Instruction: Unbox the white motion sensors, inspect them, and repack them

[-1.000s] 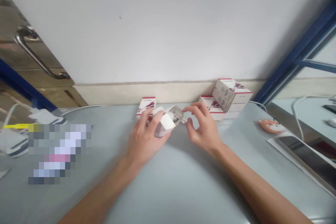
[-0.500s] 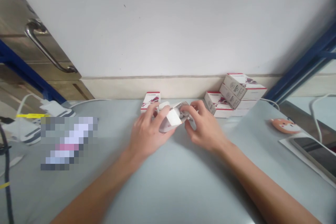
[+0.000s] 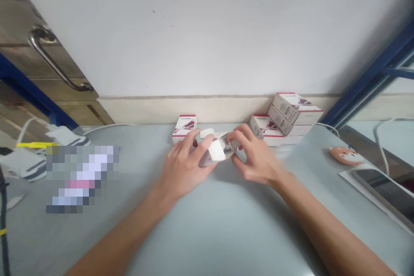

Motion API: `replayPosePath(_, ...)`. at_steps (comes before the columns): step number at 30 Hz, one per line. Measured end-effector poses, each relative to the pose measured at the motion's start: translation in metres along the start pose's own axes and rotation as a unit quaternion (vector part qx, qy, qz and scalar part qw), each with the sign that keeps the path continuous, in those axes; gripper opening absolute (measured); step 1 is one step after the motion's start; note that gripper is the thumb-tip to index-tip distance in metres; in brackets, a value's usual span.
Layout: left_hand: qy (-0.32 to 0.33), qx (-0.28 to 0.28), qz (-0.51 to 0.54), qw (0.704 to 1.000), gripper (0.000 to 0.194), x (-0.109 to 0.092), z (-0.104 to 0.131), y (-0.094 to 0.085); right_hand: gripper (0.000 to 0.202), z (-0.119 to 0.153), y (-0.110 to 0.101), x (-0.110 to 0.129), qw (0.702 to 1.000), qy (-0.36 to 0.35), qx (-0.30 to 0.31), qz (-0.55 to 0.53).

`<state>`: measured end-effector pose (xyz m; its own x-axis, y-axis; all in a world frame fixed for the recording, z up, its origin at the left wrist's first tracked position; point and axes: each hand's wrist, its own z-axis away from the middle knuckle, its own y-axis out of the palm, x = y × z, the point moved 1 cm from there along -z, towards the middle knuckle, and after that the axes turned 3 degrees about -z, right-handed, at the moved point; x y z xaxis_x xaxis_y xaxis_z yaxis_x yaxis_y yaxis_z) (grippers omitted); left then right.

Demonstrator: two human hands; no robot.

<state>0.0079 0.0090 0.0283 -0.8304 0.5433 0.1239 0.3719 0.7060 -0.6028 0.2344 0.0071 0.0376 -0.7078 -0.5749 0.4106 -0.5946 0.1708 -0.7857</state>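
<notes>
Carton (image 3: 217,151), open, tilted over tabletop (image 3: 207,228), grasped by left hand (image 3: 180,168). Right hand (image 3: 258,159) at its mouth; can't tell if pinching. Steady walls without crushing, keep flap clear of fingers.

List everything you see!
Open box: one, white, in left hand
Small piece: one, white, beside box
Closed boxes: four-plus, white-red, by wall
Phone: one, dark, right
Paper: one, white, under phone
Animal face: one, orange, right
Gadgets: two, white, far left
Strip: one, yellow, left
Blurred patch: one, mixed, left
Cords: several, white, black, sides
Handle: one, silver, left
Bars: several, blue, sides
Table: one, grey, below
Wall: one, white, behind
Left hand, right hand: two, bare, middle
</notes>
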Motion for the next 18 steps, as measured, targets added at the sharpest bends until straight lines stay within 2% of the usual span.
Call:
replayPosePath(8, -0.003, 0.002, 0.005, 1.0, 0.049, 0.001, -0.001, 0.0, 0.028, -0.001, -0.013, -0.004, 0.996, 0.005, 0.027, -0.089)
replayPosePath(12, -0.026, 0.002, 0.007, 1.0, 0.051, 0.006, -0.001, 0.001, 0.004, -0.001, -0.013, -0.007, 0.993, 0.018, 0.019, -0.119)
replayPosePath(18, -0.043, 0.016, 0.002, 0.999, 0.053, 0.007, -0.001, 0.001, 0.014, -0.001, -0.002, -0.009, 0.994, 0.032, -0.012, -0.106)
